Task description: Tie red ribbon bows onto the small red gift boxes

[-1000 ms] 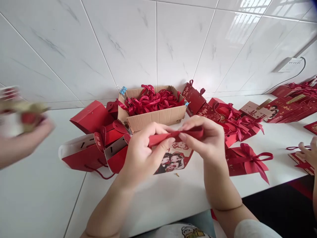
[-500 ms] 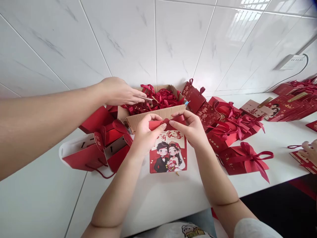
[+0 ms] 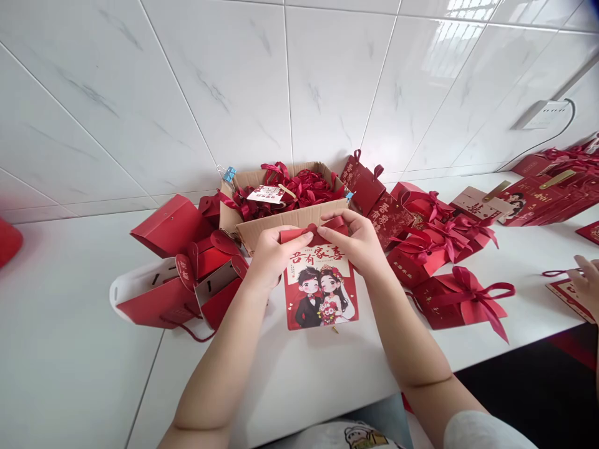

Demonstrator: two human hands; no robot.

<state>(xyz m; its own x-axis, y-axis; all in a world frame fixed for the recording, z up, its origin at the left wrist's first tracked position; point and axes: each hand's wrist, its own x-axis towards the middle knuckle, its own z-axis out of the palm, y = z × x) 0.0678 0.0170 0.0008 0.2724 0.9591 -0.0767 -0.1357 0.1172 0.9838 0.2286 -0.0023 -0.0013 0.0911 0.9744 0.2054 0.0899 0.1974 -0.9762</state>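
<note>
My left hand (image 3: 272,255) and my right hand (image 3: 358,240) pinch the two top corners of a red and cream paper wedding gift bag (image 3: 322,296). It has a cartoon bride and groom on its front. Both thumbs press at the folded red top, close to a small rounded tab (image 3: 312,232) in the middle. Fingertips behind the top are partly hidden. Just beyond stands a cardboard box (image 3: 276,219) full of dark red ribbon-handled pieces, with a white printed card (image 3: 266,194) lying on them. A tiny gold bit (image 3: 335,330) shows at the bag's lower edge.
Red gift boxes (image 3: 171,226) and a red bag with a rope handle (image 3: 150,299) stand left. Ribbon-tied red boxes (image 3: 458,299) crowd the right, with more bags (image 3: 533,199) beyond. Another person's hand (image 3: 587,284) touches cards at the right edge. A tiled wall rises behind.
Another person's arm has withdrawn from the left, and a white card now lies on the box's contents. My hands keep their grip; the bag's front shows slightly more fully.
</note>
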